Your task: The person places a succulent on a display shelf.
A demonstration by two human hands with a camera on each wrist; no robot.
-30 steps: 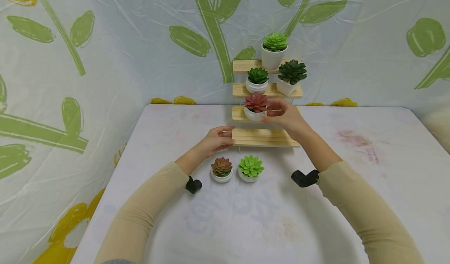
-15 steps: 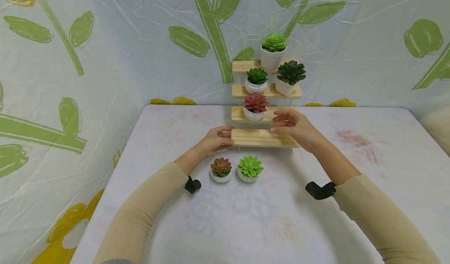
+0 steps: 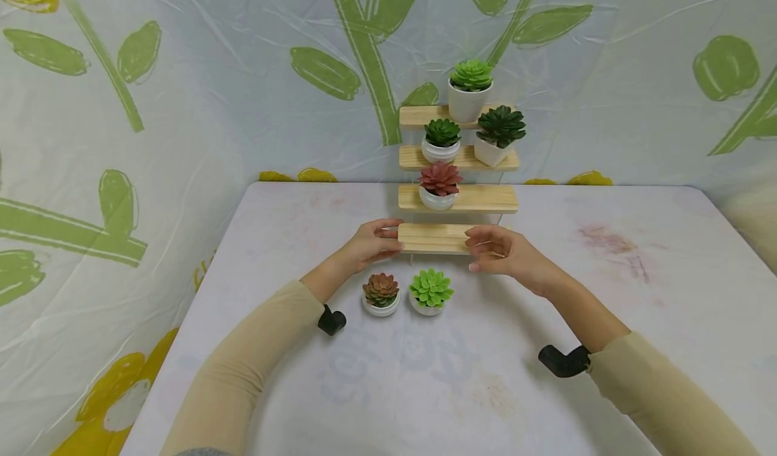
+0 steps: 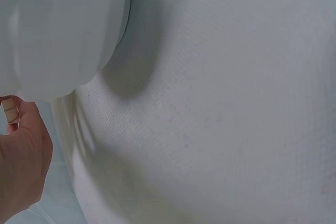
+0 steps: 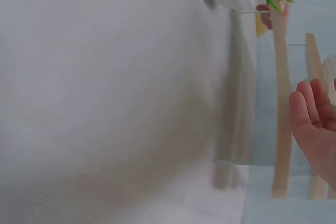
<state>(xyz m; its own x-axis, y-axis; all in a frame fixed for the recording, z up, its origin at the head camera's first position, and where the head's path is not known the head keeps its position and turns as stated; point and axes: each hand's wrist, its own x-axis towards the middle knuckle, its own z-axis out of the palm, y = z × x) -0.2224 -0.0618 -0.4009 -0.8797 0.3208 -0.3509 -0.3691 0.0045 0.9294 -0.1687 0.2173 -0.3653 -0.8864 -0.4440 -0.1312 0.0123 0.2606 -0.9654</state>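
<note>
A tiered plant stand with pale wooden shelves (image 3: 425, 247) stands at the back of the table. My left hand (image 3: 370, 243) grips the left end of its lowest shelf; the left wrist view also shows these fingers (image 4: 31, 116) pinching the wood. My right hand (image 3: 512, 257), holding nothing, is at that shelf's right end with fingers loosely bent. A red succulent (image 3: 440, 178) in a white pot sits on the shelf above, towards the left. On the table before the stand are a brown succulent (image 3: 381, 289) and a light green succulent (image 3: 431, 289), both in white pots.
The upper shelves carry a small green succulent (image 3: 442, 132), a dark green succulent (image 3: 501, 125) and, on top, a bright green succulent (image 3: 471, 75). A patterned curtain (image 3: 243, 92) hangs close behind the stand. Black wrist mounts (image 3: 564, 361) stick out from the sleeves.
My right hand has let go of the red succulent's pot, leaving it on its shelf, and has moved down and right to the lowest shelf. The left hand has stayed put.
</note>
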